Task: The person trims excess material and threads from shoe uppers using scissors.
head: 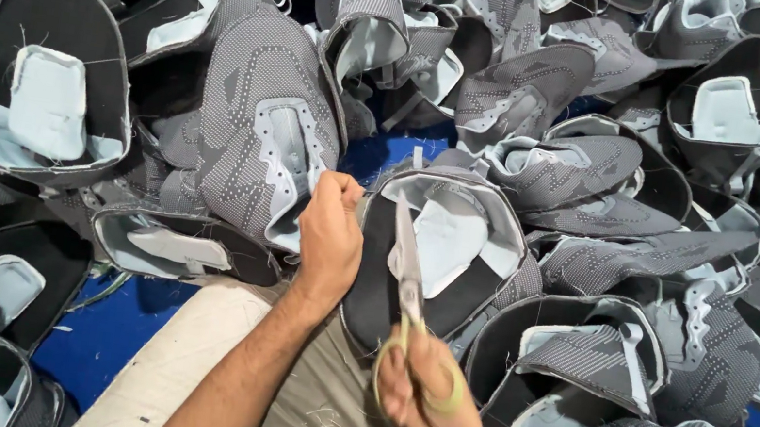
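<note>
My left hand [330,236] grips the near-left rim of a grey knit shoe upper [454,243] turned inside out, so its black inner wall and pale blue lining show. My right hand [433,406] holds scissors [407,276] with yellow-green loop handles. The metal blades point away from me over the opening of that upper, close to its black inner wall. The upper rests on my lap, against my khaki trousers [324,412].
Several more grey patterned shoe uppers with pale blue linings are heaped all around, such as a large one at the left [43,101] and others at the right [633,374]. A blue floor sheet [111,325] shows between them.
</note>
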